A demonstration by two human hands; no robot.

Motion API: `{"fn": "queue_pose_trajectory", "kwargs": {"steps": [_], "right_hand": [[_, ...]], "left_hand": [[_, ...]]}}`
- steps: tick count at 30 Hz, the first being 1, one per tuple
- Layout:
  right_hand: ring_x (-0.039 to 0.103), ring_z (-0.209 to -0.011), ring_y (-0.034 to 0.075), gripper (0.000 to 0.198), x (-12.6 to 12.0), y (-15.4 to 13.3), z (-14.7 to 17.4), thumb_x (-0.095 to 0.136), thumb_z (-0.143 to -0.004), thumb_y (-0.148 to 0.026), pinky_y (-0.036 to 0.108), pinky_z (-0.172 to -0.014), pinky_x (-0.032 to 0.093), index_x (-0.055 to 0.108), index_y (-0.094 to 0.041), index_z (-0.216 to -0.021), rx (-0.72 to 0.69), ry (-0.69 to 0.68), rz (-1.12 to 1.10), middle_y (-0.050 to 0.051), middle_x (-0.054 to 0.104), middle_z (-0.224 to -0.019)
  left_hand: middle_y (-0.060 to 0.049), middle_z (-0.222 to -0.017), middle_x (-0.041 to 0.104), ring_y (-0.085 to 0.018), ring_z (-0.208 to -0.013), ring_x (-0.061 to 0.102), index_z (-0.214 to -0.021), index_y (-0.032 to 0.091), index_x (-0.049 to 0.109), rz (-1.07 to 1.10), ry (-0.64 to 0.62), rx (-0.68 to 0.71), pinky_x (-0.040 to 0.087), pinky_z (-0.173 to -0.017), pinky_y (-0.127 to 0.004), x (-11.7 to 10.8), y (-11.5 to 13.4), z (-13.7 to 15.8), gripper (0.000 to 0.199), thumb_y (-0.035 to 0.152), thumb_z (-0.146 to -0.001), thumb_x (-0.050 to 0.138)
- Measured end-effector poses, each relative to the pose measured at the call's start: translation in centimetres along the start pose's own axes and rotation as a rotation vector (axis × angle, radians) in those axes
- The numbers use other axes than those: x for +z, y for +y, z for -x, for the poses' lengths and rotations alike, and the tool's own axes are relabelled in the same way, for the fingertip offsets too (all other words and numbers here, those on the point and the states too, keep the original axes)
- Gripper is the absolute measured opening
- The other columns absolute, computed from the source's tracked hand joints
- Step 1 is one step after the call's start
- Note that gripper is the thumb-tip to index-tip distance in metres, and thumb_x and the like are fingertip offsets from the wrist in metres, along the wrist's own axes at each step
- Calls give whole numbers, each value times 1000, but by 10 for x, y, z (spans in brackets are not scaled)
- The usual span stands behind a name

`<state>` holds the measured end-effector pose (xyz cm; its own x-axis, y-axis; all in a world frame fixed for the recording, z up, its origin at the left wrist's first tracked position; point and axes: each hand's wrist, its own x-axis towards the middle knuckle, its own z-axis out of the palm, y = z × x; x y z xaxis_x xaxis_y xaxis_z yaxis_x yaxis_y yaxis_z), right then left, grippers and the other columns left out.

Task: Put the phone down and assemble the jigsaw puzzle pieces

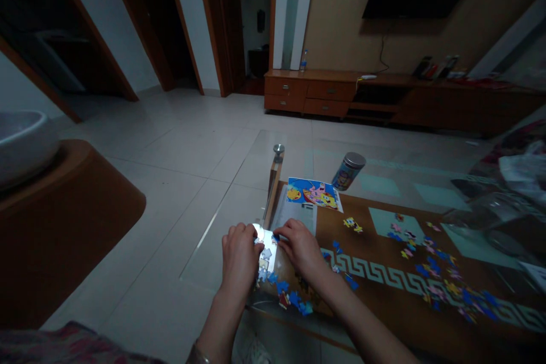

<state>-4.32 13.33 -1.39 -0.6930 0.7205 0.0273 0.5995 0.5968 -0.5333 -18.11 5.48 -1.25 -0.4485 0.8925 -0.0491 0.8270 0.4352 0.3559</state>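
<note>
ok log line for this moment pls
left hand on puzzle pieces | right hand on same cluster | glass table | reference picture and tin beyond

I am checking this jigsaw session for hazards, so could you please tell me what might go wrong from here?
1. The left hand and right hand work puzzle pieces at the glass table corner; some could be nudged off the edge onto the floor.
2. The tin looks tilted and might roll.
3. Dim light may hide dropped pieces.
</note>
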Motion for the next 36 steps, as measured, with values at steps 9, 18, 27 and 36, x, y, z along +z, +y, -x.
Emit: {"fn": "queue_pose_trajectory", "kwargs": {"steps": [9, 18, 27, 36], "right_hand": [[54, -93, 20, 25, 2, 6, 5, 61, -78, -10, 28, -81, 41, 68, -20, -100, 8, 13, -41, 6, 60, -93], [54, -92, 19, 22, 4, 3, 3, 60, -78, -9, 28, -79, 41, 68, -20, -95, 15, 21, -31, 5, 60, -93], [55, -90, 19, 15, 6, 2, -3, 60, -80, -14, 26, -77, 41, 69, -20, -91, 37, 39, -30, 5, 62, -90], [56, -89, 18, 15, 10, -3, -17, 60, -80, -12, 25, -76, 40, 70, -20, -88, 28, 47, -44, 5, 62, -89]], "left_hand": [[-2, -92, 58, -22, -95, 50, -91, 23, 61, 13, -1, 40, 30, -76, -31, 3, -4, 1, 16, 16, -76, 64], [-2, -90, 58, -22, -94, 50, -87, 23, 63, 31, -17, 40, 30, -75, -31, 4, -5, -5, 15, 13, -75, 63], [-2, -89, 59, -21, -94, 50, -85, 22, 63, 55, -10, 39, 30, -76, -30, 7, -7, -5, 15, 11, -75, 62], [-2, -84, 62, -19, -89, 51, -82, 22, 66, 138, -35, 79, 31, -76, -29, 5, -4, -9, 18, 8, -78, 54]]}}
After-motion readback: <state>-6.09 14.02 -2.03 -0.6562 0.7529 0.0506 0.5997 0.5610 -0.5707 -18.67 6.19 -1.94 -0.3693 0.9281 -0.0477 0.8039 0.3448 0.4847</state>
